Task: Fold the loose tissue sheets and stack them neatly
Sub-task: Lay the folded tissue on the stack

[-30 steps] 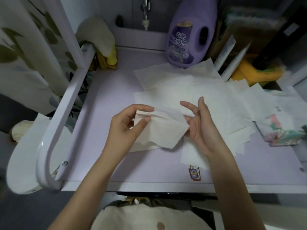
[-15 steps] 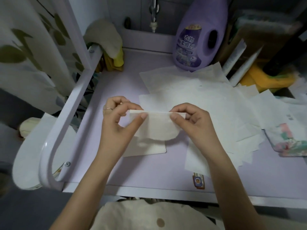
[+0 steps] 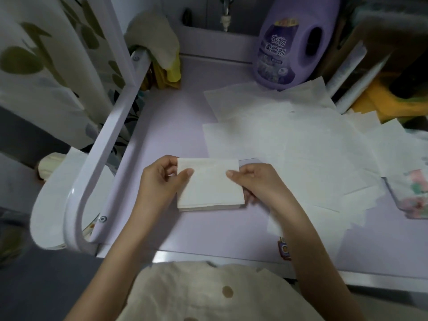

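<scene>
A folded white tissue is held flat between both hands, lying over a small stack of folded tissues whose lower edges show beneath it. My left hand pinches its left edge with the thumb on top. My right hand pinches the right edge the same way. Several loose, unfolded tissue sheets lie spread and overlapping across the lilac tabletop behind and to the right of my hands.
A purple softener bottle stands at the back. A white curved rail borders the table's left side. A floral tissue pack lies at the right edge. Cloths hang at the back left corner.
The tissue went from hanging half-folded in the air to a flat folded rectangle. Both hands lowered it onto the folded piece on the table, each now pinching a side edge.
</scene>
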Motion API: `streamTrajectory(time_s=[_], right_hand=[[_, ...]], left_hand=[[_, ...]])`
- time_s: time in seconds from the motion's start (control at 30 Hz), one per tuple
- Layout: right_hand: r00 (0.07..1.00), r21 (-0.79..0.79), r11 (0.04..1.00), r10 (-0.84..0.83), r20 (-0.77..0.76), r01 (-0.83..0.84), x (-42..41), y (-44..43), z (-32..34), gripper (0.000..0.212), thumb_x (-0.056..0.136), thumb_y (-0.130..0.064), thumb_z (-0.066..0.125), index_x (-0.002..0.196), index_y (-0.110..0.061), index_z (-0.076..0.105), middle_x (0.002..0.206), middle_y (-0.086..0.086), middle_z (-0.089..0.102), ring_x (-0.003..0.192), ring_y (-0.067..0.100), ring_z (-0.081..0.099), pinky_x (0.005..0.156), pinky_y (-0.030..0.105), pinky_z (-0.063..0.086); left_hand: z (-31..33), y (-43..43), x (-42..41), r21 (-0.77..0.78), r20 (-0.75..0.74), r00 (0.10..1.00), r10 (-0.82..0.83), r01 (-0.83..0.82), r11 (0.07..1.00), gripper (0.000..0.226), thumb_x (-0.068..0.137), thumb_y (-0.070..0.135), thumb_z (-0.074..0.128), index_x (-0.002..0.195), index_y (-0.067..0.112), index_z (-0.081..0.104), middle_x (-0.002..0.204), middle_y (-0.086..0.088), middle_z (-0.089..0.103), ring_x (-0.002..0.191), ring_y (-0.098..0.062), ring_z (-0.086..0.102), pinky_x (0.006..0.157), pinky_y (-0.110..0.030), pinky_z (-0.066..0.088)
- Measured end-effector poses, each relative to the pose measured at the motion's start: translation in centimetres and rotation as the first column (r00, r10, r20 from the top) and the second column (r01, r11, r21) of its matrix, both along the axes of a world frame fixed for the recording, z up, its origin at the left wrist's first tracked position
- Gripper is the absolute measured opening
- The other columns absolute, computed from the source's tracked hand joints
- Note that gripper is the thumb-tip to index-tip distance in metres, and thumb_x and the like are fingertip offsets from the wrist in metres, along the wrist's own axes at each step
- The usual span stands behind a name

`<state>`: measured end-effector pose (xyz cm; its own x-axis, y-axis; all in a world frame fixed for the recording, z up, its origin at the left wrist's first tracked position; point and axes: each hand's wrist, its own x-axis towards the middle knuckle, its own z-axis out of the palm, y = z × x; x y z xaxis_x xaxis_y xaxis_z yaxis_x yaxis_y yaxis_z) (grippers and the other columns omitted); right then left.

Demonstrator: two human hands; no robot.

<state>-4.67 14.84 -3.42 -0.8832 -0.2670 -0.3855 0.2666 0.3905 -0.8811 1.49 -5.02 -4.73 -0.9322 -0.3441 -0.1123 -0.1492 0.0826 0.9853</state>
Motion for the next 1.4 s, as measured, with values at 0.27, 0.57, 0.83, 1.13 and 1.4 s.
streamTrajectory(time_s=[0.27, 0.57, 0.83, 1.13, 1.4], right_hand=[[0.992, 0.086, 0.992, -0.079, -0.100, 0.088, -0.1, -0.7, -2.2, 0.031, 0.084, -0.023, 0.074, 0.080, 0.007, 0.066, 0.055, 0.004, 0.054, 0.042, 0.007, 0.039, 0.050, 0.022, 0.033], [0.975, 0.132, 0.987, -0.057, -0.215, 0.087, 0.4, -0.6, -2.7, 0.026, 0.082, -0.022, 0.076, 0.069, -0.009, 0.057, 0.042, -0.016, 0.046, 0.045, 0.001, 0.042, 0.061, 0.025, 0.037], [0.975, 0.152, 0.985, -0.047, -0.216, 0.081, 0.6, -0.6, -2.9, 0.027, 0.080, -0.021, 0.077, 0.068, -0.017, 0.053, 0.045, -0.016, 0.045, 0.047, 0.002, 0.041, 0.060, 0.021, 0.037], [0.969, 0.194, 0.977, -0.040, -0.243, 0.089, 0.7, -0.6, -3.0, 0.023, 0.080, -0.021, 0.078, 0.076, -0.018, 0.056, 0.057, -0.008, 0.048, 0.050, 0.003, 0.041, 0.059, 0.019, 0.038], [0.938, 0.307, 0.932, -0.083, -0.336, 0.193, 2.0, 0.7, -1.9, 0.015, 0.096, -0.025, 0.053, 0.101, -0.016, 0.063, 0.084, -0.003, 0.066, 0.078, 0.014, 0.060, 0.078, 0.029, 0.046]], left_hand=[[-2.0, -0.7, 0.6, -0.098, 0.047, 0.996, 0.077, -0.073, 0.992, 0.025, 0.078, 0.004, 0.075, 0.093, 0.022, 0.063, 0.078, 0.000, 0.065, 0.068, -0.015, 0.060, 0.063, -0.022, 0.051], [-2.0, -0.5, 0.6, -0.234, 0.030, 0.998, 0.060, -0.051, 0.971, 0.032, 0.076, 0.006, 0.076, 0.102, 0.021, 0.064, 0.080, 0.005, 0.063, 0.065, -0.010, 0.058, 0.071, -0.027, 0.052], [-2.2, -0.7, 0.6, -0.292, 0.026, 1.000, 0.012, -0.004, 0.956, 0.038, 0.075, 0.003, 0.077, 0.107, 0.019, 0.062, 0.081, 0.007, 0.062, 0.065, -0.006, 0.057, 0.067, -0.015, 0.048], [-2.4, -0.6, 0.6, -0.336, 0.009, 1.000, 0.006, -0.002, 0.942, 0.042, 0.073, 0.003, 0.078, 0.107, 0.020, 0.061, 0.088, 0.009, 0.061, 0.068, -0.005, 0.056, 0.067, -0.016, 0.048], [-1.0, -0.3, 1.9, -0.386, 0.076, 0.995, 0.062, -0.028, 0.922, 0.066, 0.079, 0.034, 0.073, 0.136, 0.021, 0.042, 0.115, 0.009, 0.056, 0.096, -0.009, 0.058, 0.076, -0.022, 0.048]])
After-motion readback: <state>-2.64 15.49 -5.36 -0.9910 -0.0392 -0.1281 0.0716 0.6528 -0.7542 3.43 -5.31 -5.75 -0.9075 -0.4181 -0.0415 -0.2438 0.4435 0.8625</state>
